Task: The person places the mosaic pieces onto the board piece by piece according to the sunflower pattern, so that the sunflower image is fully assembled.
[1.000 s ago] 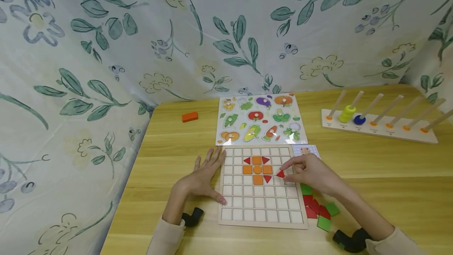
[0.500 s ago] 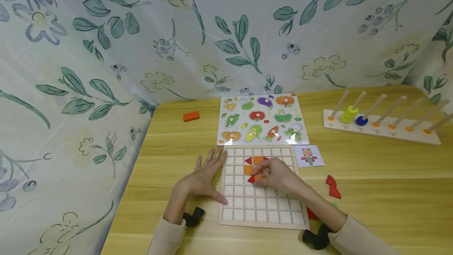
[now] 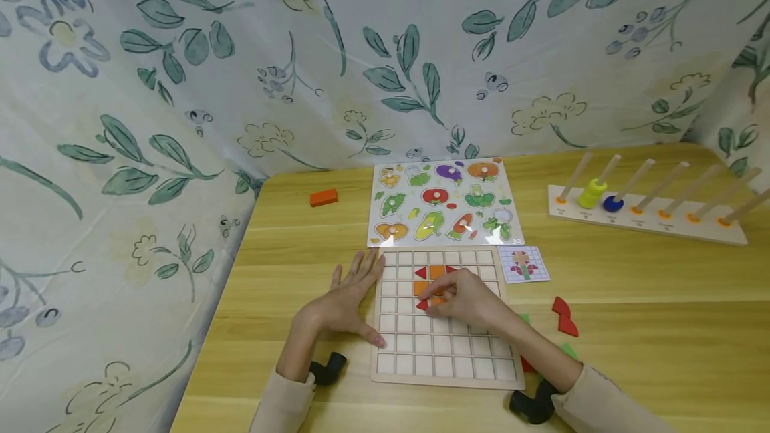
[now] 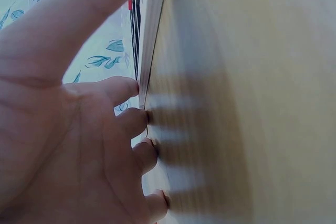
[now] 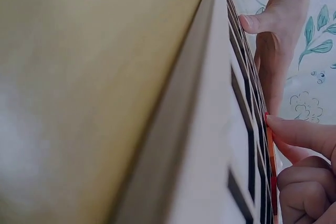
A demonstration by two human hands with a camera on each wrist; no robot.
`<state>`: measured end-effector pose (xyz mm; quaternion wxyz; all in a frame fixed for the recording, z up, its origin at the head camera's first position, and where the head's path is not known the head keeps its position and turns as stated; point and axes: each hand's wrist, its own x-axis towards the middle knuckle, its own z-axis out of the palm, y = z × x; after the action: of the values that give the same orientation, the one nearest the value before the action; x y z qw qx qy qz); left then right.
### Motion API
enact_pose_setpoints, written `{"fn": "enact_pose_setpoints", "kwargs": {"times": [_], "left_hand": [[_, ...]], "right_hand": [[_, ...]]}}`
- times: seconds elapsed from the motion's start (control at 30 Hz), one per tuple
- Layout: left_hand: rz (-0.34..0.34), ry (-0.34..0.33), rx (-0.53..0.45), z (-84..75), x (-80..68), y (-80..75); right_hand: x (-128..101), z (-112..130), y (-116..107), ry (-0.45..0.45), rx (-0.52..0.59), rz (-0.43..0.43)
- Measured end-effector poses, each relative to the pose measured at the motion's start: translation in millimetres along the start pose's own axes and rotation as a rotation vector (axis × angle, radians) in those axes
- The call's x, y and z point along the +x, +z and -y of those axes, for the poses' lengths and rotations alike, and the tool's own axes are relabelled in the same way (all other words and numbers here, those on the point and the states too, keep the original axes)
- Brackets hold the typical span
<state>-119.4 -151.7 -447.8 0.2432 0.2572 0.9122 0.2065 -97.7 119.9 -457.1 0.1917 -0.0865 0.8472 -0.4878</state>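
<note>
Placing step, tile pattern on the grid board [image 3: 442,346]. The right hand [image 3: 466,299] pinches a red triangle [image 3: 423,304] at the lower left corner of the orange-and-red figure, its fingertips on the cell. The left hand [image 3: 345,303] lies flat, fingers spread, against the board's left edge, thumb on the frame. The next move appears to call for seating the triangle square in its cell, then releasing. Compared with half a second earlier, the right hand and triangle have barely shifted; the left hand has stayed. Spare red pieces [image 3: 564,316] lie on the surface [image 3: 662,326].
</note>
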Motion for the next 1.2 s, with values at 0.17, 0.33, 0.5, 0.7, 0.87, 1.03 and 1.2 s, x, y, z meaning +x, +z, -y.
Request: {"fn": "enact_pose_setpoints", "kwargs": {"times": [0.17, 0.33, 0.5, 0.7, 0.87, 1.03, 1.2], "left_hand": [[-0.001, 0.000, 0.008, 1.3, 0.4, 0.4], [-0.002, -0.001, 0.008, 0.7, 0.3, 0.1], [0.000, 0.000, 0.006, 0.3, -0.2, 0.2], [-0.002, -0.002, -0.003, 0.3, -0.6, 0.3], [-0.004, 0.001, -0.002, 0.3, -0.8, 0.0], [0.001, 0.000, -0.003, 0.5, -0.2, 0.2], [0.002, -0.002, -0.001, 0.9, 0.1, 0.4]], "right_hand": [[0.6, 1.2, 1.4, 0.053, 0.012, -0.019], [-0.2, 1.6, 2.5, 0.077, 0.018, -0.036], [-0.6, 2.7, 3.6, 0.093, 0.016, -0.048], [-0.4, 3.8, 5.3, 0.087, 0.016, -0.063], [-0.5, 3.2, 5.6, 0.076, 0.011, -0.067], [-1.3, 2.6, 5.1, 0.072, 0.018, -0.061], [-1.7, 2.3, 4.8, 0.067, 0.026, -0.053]]}}
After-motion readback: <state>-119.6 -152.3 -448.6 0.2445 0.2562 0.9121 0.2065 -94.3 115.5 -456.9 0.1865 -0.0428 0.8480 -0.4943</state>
